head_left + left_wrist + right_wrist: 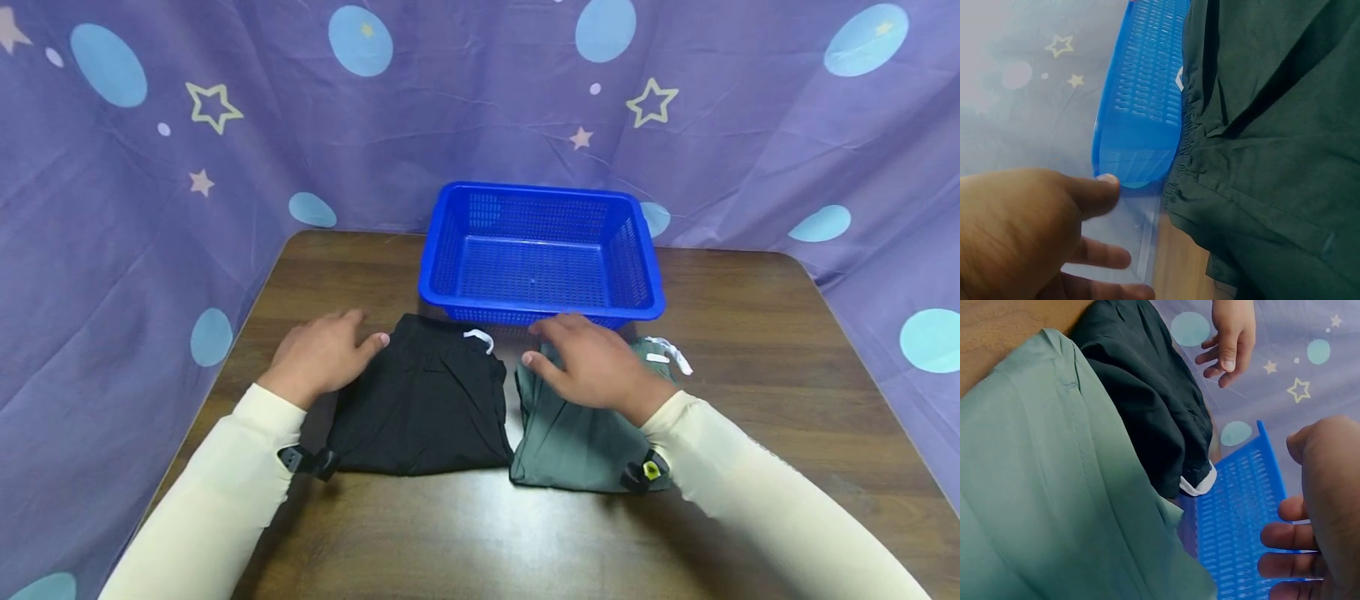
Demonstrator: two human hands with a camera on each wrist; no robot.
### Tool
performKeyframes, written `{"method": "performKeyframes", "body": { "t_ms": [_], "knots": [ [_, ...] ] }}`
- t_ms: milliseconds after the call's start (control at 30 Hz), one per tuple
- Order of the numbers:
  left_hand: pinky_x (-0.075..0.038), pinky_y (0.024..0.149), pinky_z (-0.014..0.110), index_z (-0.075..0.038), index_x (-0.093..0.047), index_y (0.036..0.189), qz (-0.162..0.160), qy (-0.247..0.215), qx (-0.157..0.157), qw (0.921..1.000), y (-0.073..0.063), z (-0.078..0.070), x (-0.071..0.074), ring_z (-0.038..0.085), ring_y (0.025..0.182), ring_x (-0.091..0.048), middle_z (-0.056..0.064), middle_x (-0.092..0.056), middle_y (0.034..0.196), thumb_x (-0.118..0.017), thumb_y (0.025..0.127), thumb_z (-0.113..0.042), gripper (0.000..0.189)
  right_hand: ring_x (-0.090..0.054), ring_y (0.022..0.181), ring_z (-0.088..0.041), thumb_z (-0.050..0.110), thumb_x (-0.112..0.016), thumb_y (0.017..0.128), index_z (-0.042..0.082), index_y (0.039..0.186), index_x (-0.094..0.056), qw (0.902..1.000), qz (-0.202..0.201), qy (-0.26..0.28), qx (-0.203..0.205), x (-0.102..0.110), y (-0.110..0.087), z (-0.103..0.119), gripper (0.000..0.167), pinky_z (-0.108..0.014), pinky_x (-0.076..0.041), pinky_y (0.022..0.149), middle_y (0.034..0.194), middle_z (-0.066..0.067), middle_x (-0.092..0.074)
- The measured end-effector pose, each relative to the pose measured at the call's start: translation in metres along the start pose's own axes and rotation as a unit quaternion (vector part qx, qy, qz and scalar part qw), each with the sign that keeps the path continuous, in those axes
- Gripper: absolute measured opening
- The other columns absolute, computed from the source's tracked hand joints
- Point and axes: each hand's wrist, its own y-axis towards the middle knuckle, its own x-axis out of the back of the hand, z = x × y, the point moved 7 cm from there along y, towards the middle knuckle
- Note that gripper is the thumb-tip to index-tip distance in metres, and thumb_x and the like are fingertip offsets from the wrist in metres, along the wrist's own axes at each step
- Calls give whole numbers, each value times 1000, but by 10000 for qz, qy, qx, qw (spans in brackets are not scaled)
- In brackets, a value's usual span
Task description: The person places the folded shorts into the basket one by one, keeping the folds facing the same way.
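Note:
Black shorts with an elastic waistband and a white drawstring lie on the table, waistband toward the back. To their right is a grey-green pair of shorts, its white cord trailing at the upper right. My left hand is over the upper left edge of the black pair, fingers loosely extended, holding nothing. Above the green pair, my right hand has relaxed, spread fingers and covers part of that waistband. The right wrist view shows both the right hand and left hand clear of the cloth.
A blue perforated plastic basket stands just behind the two garments, with nothing inside. The brown wooden table has a purple patterned curtain around its back and sides. Black straps with small devices are on both wrists.

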Motion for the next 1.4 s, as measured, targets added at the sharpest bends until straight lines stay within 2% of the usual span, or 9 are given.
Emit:
{"method": "performKeyframes", "body": {
  "t_ms": [267,500,700,867,1000,1200,1400],
  "knots": [
    [-44,91,69,4,-50,144,350,-33,426,9985,0,12,-11,53,121,-55,32,-56,138,-51,104,-49,67,-64,112,-25,49,-56,101,11,130,-64,9998,183,-21,78,-16,3,7,48,-48,-53,88,117,-6,-69],
    [-45,90,69,5,-49,145,518,-94,589,9969,0,18,-19,54,125,-52,34,-52,141,-51,103,-50,69,-66,108,-24,49,-55,101,12,126,-66,9994,333,3,107,-32,5,12,46,-46,-54,83,112,-5,-70],
    [-47,87,69,6,-50,144,660,-86,680,9955,-2,21,-22,54,122,-54,34,-54,138,-52,103,-52,70,-67,105,-24,52,-53,102,13,123,-67,9986,530,-66,61,-45,6,16,47,-47,-55,80,112,-5,-70],
    [-49,84,68,7,-52,141,862,-12,746,9935,-2,23,-26,55,118,-56,36,-55,136,-50,103,-55,74,-68,92,-24,51,-54,102,16,103,-68,9978,656,-80,9,-54,8,19,38,-47,-54,72,96,-1,-68],
    [-50,80,65,9,-59,133,1039,13,849,9910,-3,26,-30,53,111,-61,37,-58,130,-47,102,-60,77,-67,79,-24,54,-52,101,20,85,-62,9969,739,-233,-98,-58,10,21,39,-46,-51,62,80,2,-62],
    [-53,73,60,10,-63,127,1254,-9,924,9878,-3,28,-37,45,99,-66,35,-61,125,-46,100,-65,82,-67,75,-22,58,-49,102,20,80,-62,9945,930,-395,-267,-66,12,21,45,-44,-50,59,75,4,-60],
    [-53,69,55,10,-64,122,1347,-89,876,9870,-3,25,-41,38,90,-67,31,-65,117,-52,97,-67,81,-65,70,-21,62,-45,102,21,73,-59,9928,1087,-296,-399,-73,14,22,52,-42,-48,55,72,4,-59]
  ]
}}
